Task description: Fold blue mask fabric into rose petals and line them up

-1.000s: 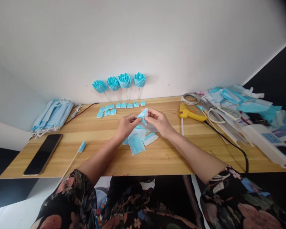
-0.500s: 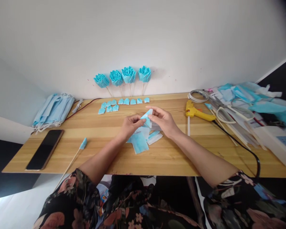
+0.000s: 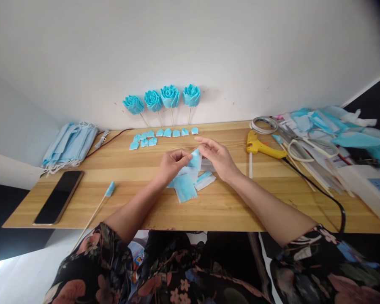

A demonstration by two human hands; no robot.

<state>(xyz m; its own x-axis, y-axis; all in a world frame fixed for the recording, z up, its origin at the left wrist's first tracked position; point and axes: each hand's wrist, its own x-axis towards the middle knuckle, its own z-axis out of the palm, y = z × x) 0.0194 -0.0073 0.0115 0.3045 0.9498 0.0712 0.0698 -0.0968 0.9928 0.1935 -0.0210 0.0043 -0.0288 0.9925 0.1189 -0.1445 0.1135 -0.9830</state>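
Note:
Over the middle of the table, a small blue piece of mask fabric (image 3: pixel 195 159) is pinched between the thumb and fingers of my left hand (image 3: pixel 174 166). My right hand (image 3: pixel 220 159) holds the same piece at its upper edge with thumb and fingertips, its other fingers stretched out. Below lie flat blue cut squares (image 3: pixel 185 188) and a pale folded strip (image 3: pixel 205 181). Several folded blue petals (image 3: pixel 167 133) are set out in rows beyond my hands. Behind them, several blue fabric roses (image 3: pixel 170 96) on thin sticks lean against the wall.
At left are a stack of face masks (image 3: pixel 70 143), a phone (image 3: pixel 59 197) and a stick with a blue tip (image 3: pixel 110 189). To the right lie a yellow glue gun (image 3: pixel 262 147), a tape roll (image 3: pixel 263 125), scissors (image 3: pixel 319 145), fabric scraps (image 3: pixel 351 128) and a white power strip (image 3: pixel 365 185).
The piece between my hands was folded into a triangle and now hangs more opened out. My right fingers have shifted up to its upper edge.

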